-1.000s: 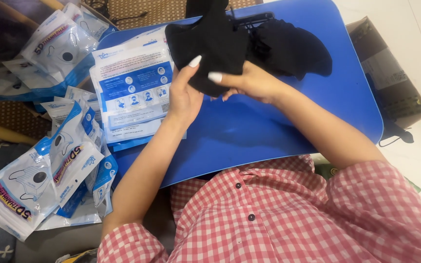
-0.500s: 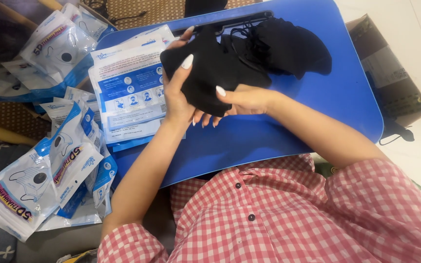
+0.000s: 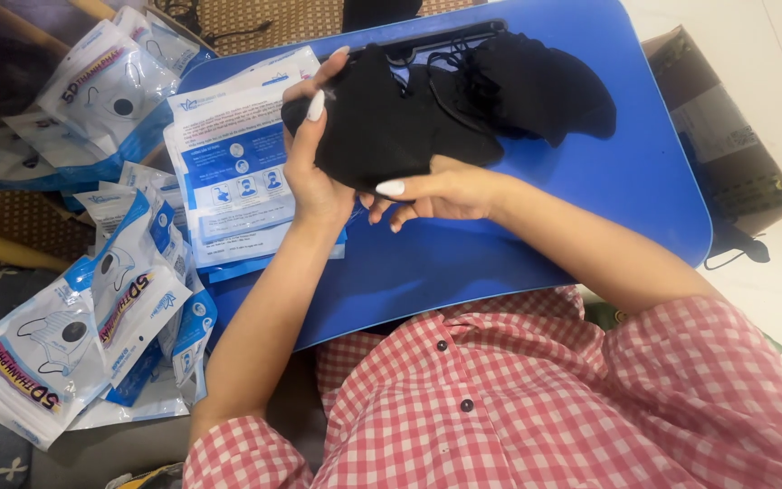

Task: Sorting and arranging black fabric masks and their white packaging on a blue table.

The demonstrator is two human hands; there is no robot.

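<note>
Compared with a second ago, the black mask [image 3: 382, 136] is held lower and more spread out over the blue table [image 3: 500, 244], no longer bunched up near the far edge. The left hand [image 3: 314, 172] is now wrapped around the mask's left side, with thumb and forefinger raised along its edge. The right hand [image 3: 436, 192] is shifted down beneath the mask's lower edge, where its fingers are curled under the fabric rather than laid over it.

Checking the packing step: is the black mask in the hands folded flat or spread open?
Folded flat: the black mask lies as one flat piece between the left hand and the right hand, no cupped inside showing.
</note>
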